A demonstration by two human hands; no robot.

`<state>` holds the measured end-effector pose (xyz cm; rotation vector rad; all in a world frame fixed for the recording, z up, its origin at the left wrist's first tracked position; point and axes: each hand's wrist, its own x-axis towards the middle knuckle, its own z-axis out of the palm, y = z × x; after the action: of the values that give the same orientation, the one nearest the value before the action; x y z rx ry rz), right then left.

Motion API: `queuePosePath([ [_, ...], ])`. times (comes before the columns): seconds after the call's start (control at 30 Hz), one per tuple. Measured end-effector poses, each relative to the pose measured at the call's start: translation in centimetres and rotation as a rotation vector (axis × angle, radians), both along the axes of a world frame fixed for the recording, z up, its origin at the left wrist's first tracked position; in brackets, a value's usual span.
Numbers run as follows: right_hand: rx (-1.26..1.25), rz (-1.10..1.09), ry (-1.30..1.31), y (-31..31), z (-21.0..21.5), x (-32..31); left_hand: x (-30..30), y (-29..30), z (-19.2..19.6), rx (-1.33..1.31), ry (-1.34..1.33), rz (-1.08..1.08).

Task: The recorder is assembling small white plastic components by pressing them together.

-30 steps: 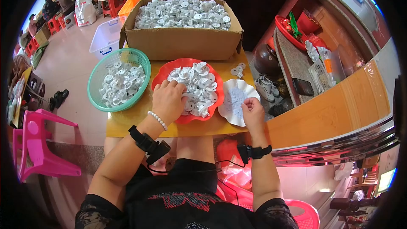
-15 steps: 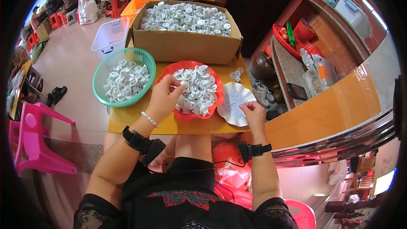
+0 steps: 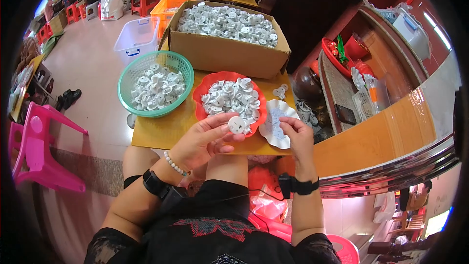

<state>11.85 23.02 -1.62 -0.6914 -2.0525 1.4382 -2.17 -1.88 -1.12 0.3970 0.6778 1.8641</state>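
My left hand (image 3: 205,138) pinches a white round plastic part (image 3: 237,125) between thumb and fingers, its flat disc face showing, just over the near edge of a red scalloped bowl (image 3: 199,103). Similar white plastic parts (image 3: 230,97) fill that bowl. My right hand (image 3: 299,139) is at the right side of a white wavy-rimmed plate (image 3: 265,131), thumb and index finger pressed together. Small pale pieces (image 3: 274,119) lie on the plate. Whatever sits between the right fingertips is too small to make out.
A green basket (image 3: 128,87) of white parts stands left on the yellow table (image 3: 159,134). Behind the bowls is a full cardboard box (image 3: 224,55). A few loose parts (image 3: 280,91) lie near the plate. A wooden counter (image 3: 376,134) borders the right; a pink stool (image 3: 41,142) stands left.
My left hand has come out of the red bowl toward me, bringing a white plastic part. My right hand has stayed by the plate, still pinched. The view has shifted slightly.
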Motion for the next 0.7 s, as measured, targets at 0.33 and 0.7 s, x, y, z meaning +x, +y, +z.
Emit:
queuePosePath([
  [0.33, -0.225, 0.416, 0.12, -10.0, 6.9, 0.0, 2.2, -0.8, 0.9, 0.049, 0.08, -0.006],
  [0.7, 0.184, 0.415, 0.134, -10.3, 8.2, -0.2, 2.5, -1.4, 2.4, 0.001, 0.277, 0.073],
])
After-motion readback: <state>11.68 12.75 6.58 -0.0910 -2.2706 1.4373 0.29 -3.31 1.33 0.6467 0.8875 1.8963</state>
